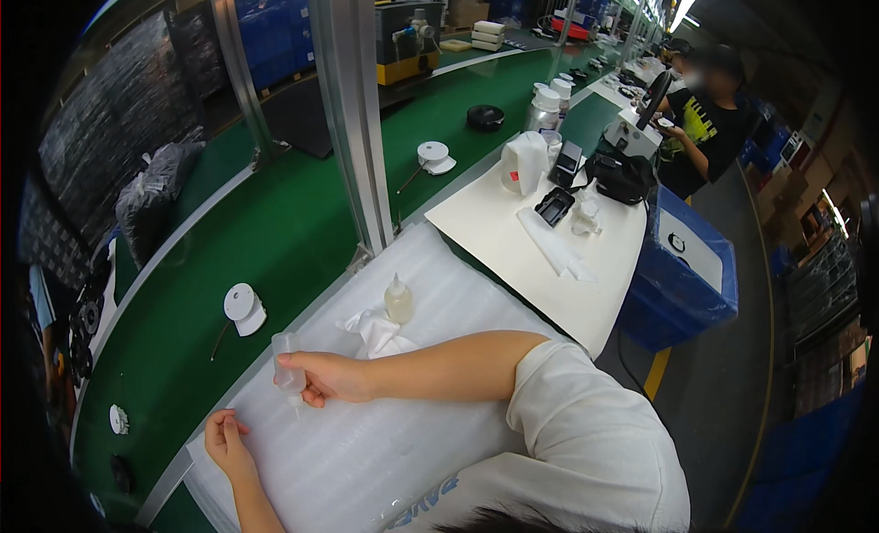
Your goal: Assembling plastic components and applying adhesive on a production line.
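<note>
Squeeze bottle [287,375], see-through and thin-walled, is in the right hand [339,375], up over the soft white sheet [449,290] on the desk, close to the edge that runs beside the green belt [302,235]. It leans a bit, with its fat end up and its thin tip down. The right fingers are wrapped around its middle, with the thumb across the side. It looks light and soft, so I think a hard pinch would push the sides in and could make some drip out. Its smooth skin may get slippery if it is wet. The best place to hold it is the round middle, with a gentle grip, and not the skinny tip, which looks easy to bend. The left hand [227,441] is near the left corner of the desk, by the same edge. Its fingers are curled and close together; I see nothing in them, but I can't tell if something tiny is tucked inside. Farther along that edge, another bottle [398,306] stands with its tip up, and a crumpled white cloth [374,331] lies just beside it. A white round part [244,306] sits on the green belt.
</note>
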`<state>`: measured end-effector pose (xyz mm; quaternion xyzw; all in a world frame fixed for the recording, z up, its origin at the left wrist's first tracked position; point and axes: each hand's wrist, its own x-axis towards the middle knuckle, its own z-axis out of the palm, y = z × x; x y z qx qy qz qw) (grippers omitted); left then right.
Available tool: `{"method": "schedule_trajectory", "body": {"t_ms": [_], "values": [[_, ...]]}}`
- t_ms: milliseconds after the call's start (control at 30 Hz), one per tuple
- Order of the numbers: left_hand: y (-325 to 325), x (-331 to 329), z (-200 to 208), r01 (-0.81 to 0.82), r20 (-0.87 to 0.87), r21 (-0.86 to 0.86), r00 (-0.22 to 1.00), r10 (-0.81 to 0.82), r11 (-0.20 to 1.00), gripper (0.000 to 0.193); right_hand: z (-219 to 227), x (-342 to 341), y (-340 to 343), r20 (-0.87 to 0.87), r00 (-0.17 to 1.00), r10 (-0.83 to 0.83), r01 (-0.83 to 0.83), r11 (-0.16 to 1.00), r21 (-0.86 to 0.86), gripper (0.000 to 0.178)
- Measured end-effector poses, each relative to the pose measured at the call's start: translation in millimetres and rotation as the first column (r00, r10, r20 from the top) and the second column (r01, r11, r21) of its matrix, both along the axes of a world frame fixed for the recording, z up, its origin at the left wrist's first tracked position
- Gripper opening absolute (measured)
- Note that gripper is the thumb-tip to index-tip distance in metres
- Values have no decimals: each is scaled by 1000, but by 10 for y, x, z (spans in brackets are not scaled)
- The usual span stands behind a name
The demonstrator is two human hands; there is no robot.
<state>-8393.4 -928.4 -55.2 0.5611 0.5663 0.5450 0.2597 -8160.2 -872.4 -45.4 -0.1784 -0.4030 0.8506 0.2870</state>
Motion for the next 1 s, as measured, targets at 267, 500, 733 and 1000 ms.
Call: {"method": "schedule_trajectory", "body": {"t_ms": [267,500,733,1000], "values": [[-63,-517,28,-1,-14,-8,1000,1,1000,12,28,-537,-70,1,1000,-19,19,1000,-13,45],[-85,-725,58,4,-15,-2,1000,-4,1000,12,-1,-751,-79,-9,1000,3,-3,1000,-13,45],[-113,-941,37,-7,-15,-4,1000,7,1000,12,14,-951,-108,-20,1000,-3,3,1000,-6,45],[-122,-1006,39,5,-3,-16,1000,-5,1000,13,90,-1025,-163,15,998,-56,56,998,-32,45]]}}
